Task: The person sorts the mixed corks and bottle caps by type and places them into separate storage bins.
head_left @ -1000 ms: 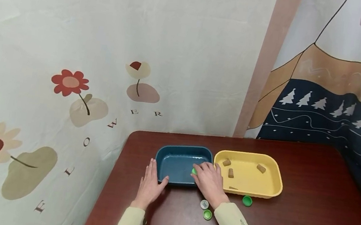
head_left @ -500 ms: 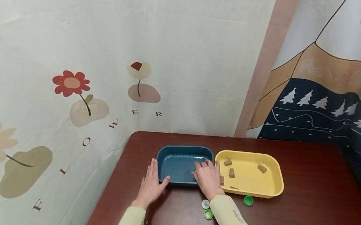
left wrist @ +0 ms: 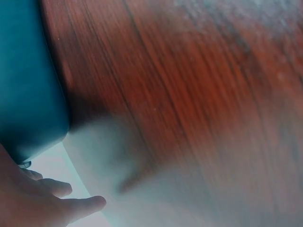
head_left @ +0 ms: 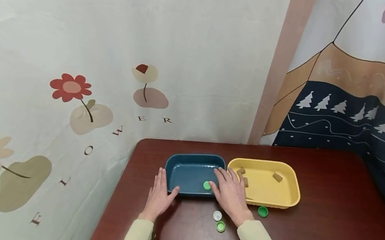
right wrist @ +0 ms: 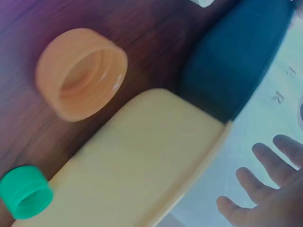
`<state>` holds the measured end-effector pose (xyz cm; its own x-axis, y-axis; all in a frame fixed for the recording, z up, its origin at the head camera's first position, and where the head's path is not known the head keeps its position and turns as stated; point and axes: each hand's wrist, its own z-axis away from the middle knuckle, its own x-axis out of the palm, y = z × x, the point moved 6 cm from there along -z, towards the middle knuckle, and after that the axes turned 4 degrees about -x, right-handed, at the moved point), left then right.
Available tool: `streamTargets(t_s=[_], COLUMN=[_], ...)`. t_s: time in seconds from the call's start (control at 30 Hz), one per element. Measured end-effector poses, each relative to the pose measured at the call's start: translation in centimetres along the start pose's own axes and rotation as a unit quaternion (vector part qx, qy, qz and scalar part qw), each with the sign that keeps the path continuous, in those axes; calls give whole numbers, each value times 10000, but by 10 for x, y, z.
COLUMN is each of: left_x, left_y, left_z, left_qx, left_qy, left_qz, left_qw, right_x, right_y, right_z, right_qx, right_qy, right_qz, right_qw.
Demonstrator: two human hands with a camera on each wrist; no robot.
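A green bottle cap (head_left: 207, 185) lies in the blue tray (head_left: 187, 175), near its front right. Just right of it, my right hand (head_left: 232, 192) hovers over where the two trays meet. Its fingers are spread and hold nothing. My left hand (head_left: 159, 199) rests against the left side of the blue tray, fingers straight and thumb at the front rim. In the yellow tray (head_left: 270, 193), several cork pieces (head_left: 278, 177) lie about, some partly hidden behind the right hand. The left wrist view catches the left fingers (left wrist: 57, 188) beside the blue wall.
On the table before the trays lie a white cap (head_left: 217, 215), a light green cap (head_left: 220, 226) and a darker green cap (head_left: 262, 211) by the yellow tray. A cap looking orange (right wrist: 47, 80) appears in the right wrist view. A printed curtain (head_left: 214, 66) hangs behind.
My right hand has let go of the green cap, which now lies in the blue tray, and has shifted right toward the yellow tray. The left hand has stayed at the blue tray.
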<state>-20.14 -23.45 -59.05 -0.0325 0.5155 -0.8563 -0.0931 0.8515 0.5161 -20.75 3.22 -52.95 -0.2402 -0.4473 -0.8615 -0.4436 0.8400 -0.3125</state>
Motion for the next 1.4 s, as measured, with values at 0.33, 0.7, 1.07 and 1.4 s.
streamTargets(t_s=[0.33, 0.7, 1.07, 1.4], left_x=[-2, -2, 0, 2], left_y=[-1, -3, -2, -3], left_z=[-2, -4, -4, -3], left_qx=[-78, -67, -54, -57], left_qy=[-70, -69, -50, -15], left_qz=[19, -50, -98, -172], left_qw=[9999, 9999, 9999, 9998], right_x=[-25, -38, -41, -35], right_y=[24, 38, 35, 23], right_z=[19, 57, 90, 113], right_qx=[366, 90, -462, -1249], right_qy=[47, 290, 209, -224], right_qz=[-368, -292, -39, 178], right_qw=[9986, 9991, 9987, 9918])
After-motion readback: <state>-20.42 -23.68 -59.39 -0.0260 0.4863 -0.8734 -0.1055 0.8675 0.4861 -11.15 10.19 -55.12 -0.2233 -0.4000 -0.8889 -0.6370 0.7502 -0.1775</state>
